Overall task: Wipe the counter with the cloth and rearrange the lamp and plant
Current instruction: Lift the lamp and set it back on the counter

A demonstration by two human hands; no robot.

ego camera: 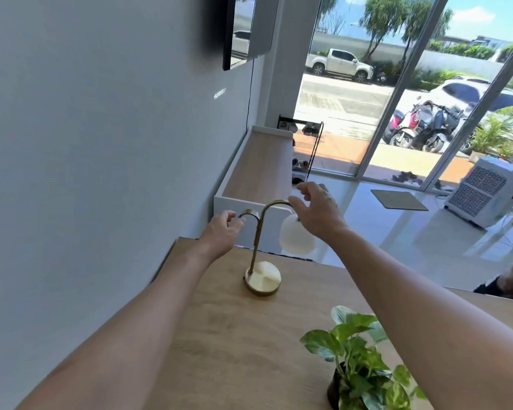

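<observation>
Your plant (359, 362) sits lower right; both hands, left hand (219, 232) and right hand (317, 214), loosely spread fingers beside the lamp (262, 255), gripping nothing; no cloth visible, so wiping progress is unclear.

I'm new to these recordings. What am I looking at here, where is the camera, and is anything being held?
One picture, from a camera worn on a person's head, looking forward and down along two bare arms. On the light wooden counter stand a brass double-arched lamp with a white glass shade and a leafy green plant in a dark pot. The left hand is at the small arch and the right hand at the tall one, fingers open, neither clearly gripping. No cloth is visible.
</observation>
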